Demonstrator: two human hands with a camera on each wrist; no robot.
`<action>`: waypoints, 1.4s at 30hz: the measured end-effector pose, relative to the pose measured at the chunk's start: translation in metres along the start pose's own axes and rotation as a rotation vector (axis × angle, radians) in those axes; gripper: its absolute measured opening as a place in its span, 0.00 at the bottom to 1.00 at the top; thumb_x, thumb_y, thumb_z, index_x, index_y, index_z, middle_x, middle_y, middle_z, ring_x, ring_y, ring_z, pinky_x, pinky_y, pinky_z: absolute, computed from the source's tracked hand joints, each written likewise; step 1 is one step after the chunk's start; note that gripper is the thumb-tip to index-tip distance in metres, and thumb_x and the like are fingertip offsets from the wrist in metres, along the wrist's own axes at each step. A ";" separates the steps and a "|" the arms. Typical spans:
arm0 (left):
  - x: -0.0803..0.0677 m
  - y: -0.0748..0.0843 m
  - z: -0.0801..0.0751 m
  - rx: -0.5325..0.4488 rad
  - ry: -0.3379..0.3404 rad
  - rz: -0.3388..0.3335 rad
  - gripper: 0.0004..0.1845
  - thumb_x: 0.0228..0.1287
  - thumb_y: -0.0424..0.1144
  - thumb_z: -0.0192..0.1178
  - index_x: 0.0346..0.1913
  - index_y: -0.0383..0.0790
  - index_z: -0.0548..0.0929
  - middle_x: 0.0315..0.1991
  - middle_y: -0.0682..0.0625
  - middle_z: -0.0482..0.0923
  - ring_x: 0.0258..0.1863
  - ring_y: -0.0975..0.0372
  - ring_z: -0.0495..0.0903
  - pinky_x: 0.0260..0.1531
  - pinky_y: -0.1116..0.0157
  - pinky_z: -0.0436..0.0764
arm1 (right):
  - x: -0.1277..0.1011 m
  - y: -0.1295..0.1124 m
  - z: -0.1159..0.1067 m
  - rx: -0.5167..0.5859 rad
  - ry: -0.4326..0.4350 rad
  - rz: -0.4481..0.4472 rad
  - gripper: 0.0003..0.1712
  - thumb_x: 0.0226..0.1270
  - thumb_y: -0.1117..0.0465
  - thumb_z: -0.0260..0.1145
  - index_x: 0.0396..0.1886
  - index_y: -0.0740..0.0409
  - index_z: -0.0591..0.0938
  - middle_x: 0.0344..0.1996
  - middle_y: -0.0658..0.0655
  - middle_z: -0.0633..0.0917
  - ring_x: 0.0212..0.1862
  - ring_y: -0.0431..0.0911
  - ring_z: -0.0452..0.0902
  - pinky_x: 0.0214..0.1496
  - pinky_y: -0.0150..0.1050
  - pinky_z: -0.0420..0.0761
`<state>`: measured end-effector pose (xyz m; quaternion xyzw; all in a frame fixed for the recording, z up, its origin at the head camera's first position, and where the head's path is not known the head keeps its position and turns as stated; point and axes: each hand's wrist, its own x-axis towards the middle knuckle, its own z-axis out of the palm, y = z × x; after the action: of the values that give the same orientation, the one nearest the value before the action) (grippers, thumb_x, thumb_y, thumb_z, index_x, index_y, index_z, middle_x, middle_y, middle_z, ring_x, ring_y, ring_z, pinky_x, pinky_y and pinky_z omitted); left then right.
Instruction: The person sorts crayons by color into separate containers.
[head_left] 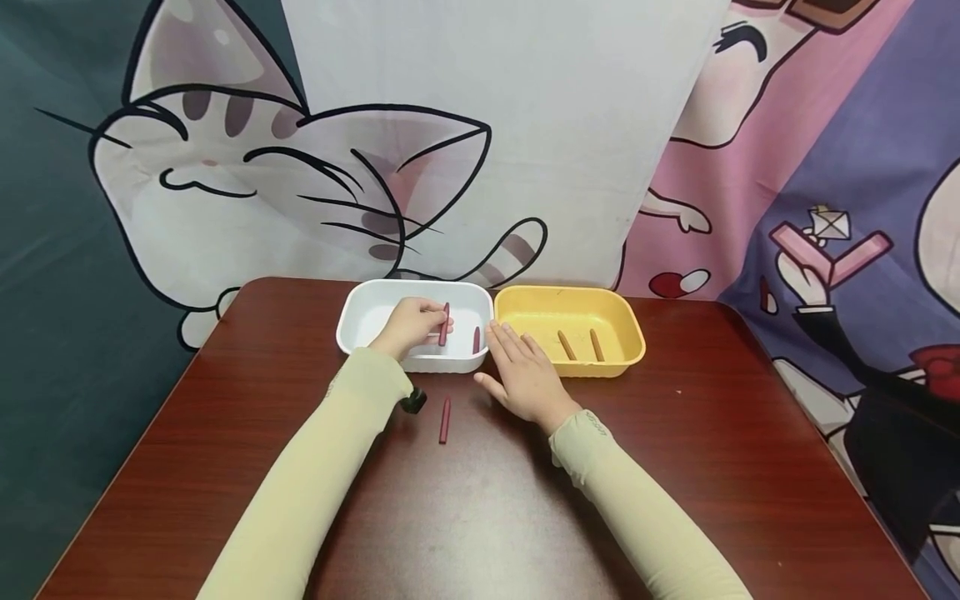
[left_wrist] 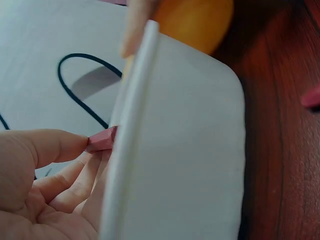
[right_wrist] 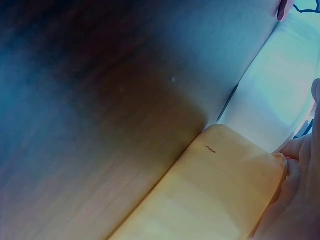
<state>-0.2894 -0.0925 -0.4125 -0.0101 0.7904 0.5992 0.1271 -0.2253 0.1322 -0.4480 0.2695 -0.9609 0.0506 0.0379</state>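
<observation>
Cartoon-cat cloth is hanging behind the brown table (head_left: 225,467). Left hand (head_left: 408,325) is pinching a red crayon (head_left: 444,324) inside the white tray (head_left: 360,312); another crayon (head_left: 445,419) is lying nearer. Right hand (head_left: 525,375), fingers flat, is touching the yellow tray (head_left: 630,329).

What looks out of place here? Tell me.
One dark red stick lies loose on the table, outside both trays. Others sit in the white tray or the yellow tray; the left hand holds another over the white tray.
</observation>
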 end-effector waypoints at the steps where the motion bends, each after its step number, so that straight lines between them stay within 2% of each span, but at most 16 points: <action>1: 0.002 -0.001 0.001 0.054 0.008 0.016 0.16 0.74 0.31 0.53 0.56 0.25 0.83 0.48 0.37 0.86 0.44 0.59 0.85 0.46 0.67 0.85 | 0.000 0.000 0.000 0.000 0.004 -0.004 0.44 0.80 0.37 0.49 0.81 0.61 0.54 0.81 0.58 0.52 0.81 0.51 0.45 0.80 0.52 0.48; 4: 0.008 -0.006 0.003 0.248 0.031 0.055 0.14 0.70 0.33 0.55 0.49 0.28 0.87 0.45 0.40 0.87 0.42 0.59 0.82 0.47 0.68 0.81 | 0.000 0.000 -0.001 -0.005 0.002 -0.003 0.44 0.80 0.37 0.49 0.81 0.61 0.53 0.81 0.58 0.52 0.81 0.51 0.45 0.80 0.53 0.49; 7: 0.012 -0.009 0.005 0.379 0.043 0.050 0.13 0.69 0.35 0.59 0.47 0.30 0.88 0.46 0.40 0.86 0.43 0.57 0.81 0.48 0.65 0.78 | 0.001 0.000 -0.001 -0.009 0.000 -0.003 0.44 0.80 0.37 0.49 0.81 0.61 0.53 0.81 0.58 0.52 0.81 0.51 0.44 0.80 0.53 0.50; 11: 0.015 -0.010 0.007 0.435 0.035 0.011 0.14 0.68 0.37 0.62 0.49 0.29 0.87 0.48 0.39 0.85 0.44 0.55 0.82 0.49 0.63 0.81 | 0.001 0.000 0.001 -0.004 -0.010 0.004 0.45 0.79 0.37 0.49 0.82 0.60 0.53 0.81 0.57 0.51 0.82 0.50 0.43 0.81 0.52 0.47; 16: 0.016 -0.009 0.008 0.519 0.023 -0.004 0.12 0.64 0.37 0.67 0.43 0.30 0.87 0.42 0.41 0.85 0.38 0.56 0.82 0.43 0.63 0.81 | 0.001 0.000 0.002 -0.009 -0.002 -0.002 0.46 0.79 0.36 0.49 0.82 0.61 0.53 0.81 0.58 0.52 0.82 0.51 0.43 0.80 0.53 0.49; 18: 0.016 -0.008 0.008 0.558 0.020 -0.003 0.11 0.63 0.37 0.68 0.42 0.31 0.86 0.41 0.42 0.85 0.39 0.56 0.81 0.45 0.62 0.80 | 0.001 0.000 0.001 -0.014 0.007 -0.006 0.46 0.79 0.36 0.50 0.81 0.61 0.54 0.81 0.58 0.53 0.81 0.51 0.44 0.80 0.54 0.50; 23: 0.016 -0.007 0.009 0.613 0.021 -0.010 0.11 0.62 0.33 0.66 0.45 0.32 0.83 0.45 0.40 0.83 0.45 0.52 0.79 0.53 0.56 0.78 | 0.001 0.000 0.000 -0.018 0.006 -0.006 0.46 0.79 0.36 0.50 0.82 0.61 0.53 0.81 0.58 0.53 0.81 0.51 0.44 0.80 0.53 0.50; 29: 0.010 -0.006 0.011 0.648 0.041 0.019 0.11 0.66 0.35 0.60 0.48 0.35 0.83 0.45 0.41 0.84 0.42 0.52 0.80 0.51 0.55 0.78 | 0.001 -0.001 0.000 -0.008 0.004 -0.005 0.45 0.79 0.37 0.50 0.82 0.61 0.53 0.81 0.58 0.53 0.81 0.51 0.45 0.80 0.53 0.48; 35: -0.003 -0.001 0.009 0.624 0.075 0.088 0.12 0.69 0.37 0.58 0.50 0.35 0.83 0.45 0.41 0.85 0.41 0.52 0.83 0.48 0.55 0.80 | 0.000 -0.002 -0.002 -0.006 0.002 -0.007 0.45 0.79 0.37 0.50 0.81 0.61 0.54 0.81 0.58 0.52 0.81 0.51 0.45 0.80 0.53 0.49; 42: -0.026 0.004 0.005 0.596 0.135 0.195 0.12 0.69 0.37 0.57 0.50 0.34 0.82 0.44 0.41 0.86 0.42 0.51 0.83 0.46 0.54 0.81 | -0.001 -0.002 -0.001 0.006 0.010 -0.005 0.44 0.79 0.38 0.51 0.81 0.61 0.55 0.81 0.58 0.53 0.81 0.51 0.45 0.80 0.53 0.48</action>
<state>-0.2640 -0.0904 -0.4044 0.0637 0.9350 0.3485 0.0136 -0.2236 0.1310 -0.4464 0.2716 -0.9599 0.0550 0.0419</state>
